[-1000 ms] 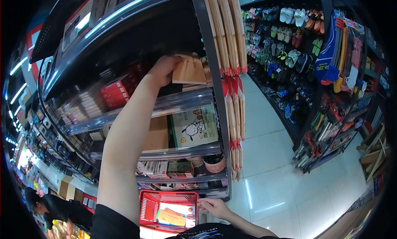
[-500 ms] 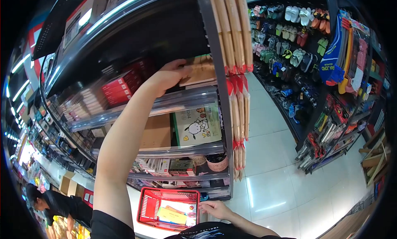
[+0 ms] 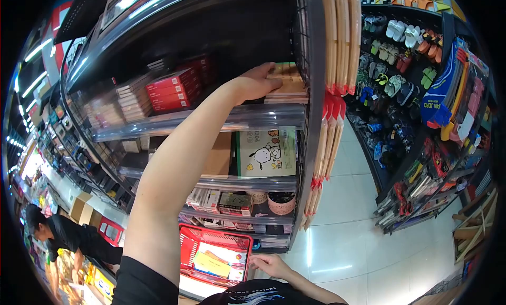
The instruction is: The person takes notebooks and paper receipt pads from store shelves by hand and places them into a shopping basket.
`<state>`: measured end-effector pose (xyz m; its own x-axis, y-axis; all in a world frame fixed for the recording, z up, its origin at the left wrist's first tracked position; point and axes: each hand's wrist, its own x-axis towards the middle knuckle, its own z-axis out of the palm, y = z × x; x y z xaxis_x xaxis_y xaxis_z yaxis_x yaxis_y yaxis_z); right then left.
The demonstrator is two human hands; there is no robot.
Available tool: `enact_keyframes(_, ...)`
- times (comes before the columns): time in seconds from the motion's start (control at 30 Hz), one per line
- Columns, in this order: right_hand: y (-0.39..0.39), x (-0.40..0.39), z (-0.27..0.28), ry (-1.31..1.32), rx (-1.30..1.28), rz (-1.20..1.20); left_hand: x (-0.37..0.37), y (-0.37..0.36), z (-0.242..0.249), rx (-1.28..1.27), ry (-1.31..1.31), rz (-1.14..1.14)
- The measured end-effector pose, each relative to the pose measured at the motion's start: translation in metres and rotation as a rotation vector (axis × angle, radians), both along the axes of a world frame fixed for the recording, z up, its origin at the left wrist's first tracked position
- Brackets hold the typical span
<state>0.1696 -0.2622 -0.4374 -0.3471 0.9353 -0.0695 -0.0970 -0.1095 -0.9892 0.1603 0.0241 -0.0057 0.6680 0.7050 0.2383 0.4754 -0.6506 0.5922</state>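
Reaching up to a dark shelf, the left hand (image 3: 257, 82) is laid over the near left part of a stack of brown notebooks (image 3: 289, 88), beside the upright post of the unit. The fingers are slightly parted and bent over the top notebook; whether anything is pinched by them cannot be told. Red boxes (image 3: 171, 90) are stacked farther left on the same shelf, with pale packs (image 3: 133, 100) beside them.

On the shelf below, a notebook with a cartoon dog (image 3: 266, 153) is laid next to a plain brown one, and a pink patterned pot (image 3: 281, 204) is placed lower down.

The right hand (image 3: 270, 264) is held low, just beside the right side of a red basket (image 3: 188, 252). Its fingers are curled near the thumb; what is gripped by them, if anything, is not shown clearly. A yellow-orange item (image 3: 212, 264) is contained in the basket, on top of white and coloured ones.

Long wrapped packs (image 3: 340, 39) are hung on the end of the unit, and slippers (image 3: 403, 32) are displayed across the aisle. At the far left, goods are leaned over by a person in black (image 3: 74, 234).
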Motion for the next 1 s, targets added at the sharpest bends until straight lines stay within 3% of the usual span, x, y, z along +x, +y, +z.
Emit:
enact_keyframes(0.17, 0.000, 0.000, 0.000, -0.052, -0.040, 0.006, -0.010, 0.003, -0.010, 0.064, -0.131, 0.011)
enact_keyframes(0.23, -0.002, -0.002, 0.009, -0.130, -0.103, -0.006, -0.027, -0.016, -0.009, 0.392, -0.196, 0.002)
enact_keyframes(0.3, -0.004, -0.006, 0.004, -0.144, -0.119, 0.000, -0.048, -0.047, -0.015, 0.461, -0.420, -0.051)
enact_keyframes(0.33, -0.002, -0.008, 0.007, -0.147, -0.141, 0.009, -0.060, -0.055, -0.024, 0.610, -0.498, -0.072)
enact_keyframes(0.37, -0.001, -0.011, 0.008, -0.148, -0.163, 0.023, -0.075, -0.062, -0.035, 0.763, -0.565, -0.092)
enact_keyframes(0.43, -0.001, -0.019, -0.003, -0.084, -0.143, 0.021, -0.113, -0.090, -0.064, 0.830, -0.599, -0.061)
enact_keyframes(0.57, 0.008, -0.029, -0.006, -0.155, -0.233, 0.101, -0.188, -0.132, -0.169, 0.544, -0.533, 0.091)
enact_keyframes(0.67, 0.017, -0.039, -0.009, -0.211, -0.229, 0.169, -0.242, -0.160, -0.280, 0.099, -0.471, 0.445)
enact_keyframes(0.73, 0.027, -0.050, -0.018, -0.266, -0.244, 0.213, -0.277, -0.191, -0.360, -0.271, -0.596, 0.687)
enact_keyframes(0.8, 0.038, -0.063, -0.026, -0.333, -0.233, 0.253, -0.315, -0.227, -0.432, -0.436, -0.563, 0.883)
enact_keyframes(0.87, 0.053, -0.082, -0.027, -0.401, -0.221, 0.290, -0.339, -0.266, -0.474, -0.516, -0.539, 1.051)
enact_keyframes(1.0, 0.084, -0.119, -0.057, -0.597, -0.070, 0.384, -0.367, -0.320, -0.524, -0.684, -0.611, 1.115)
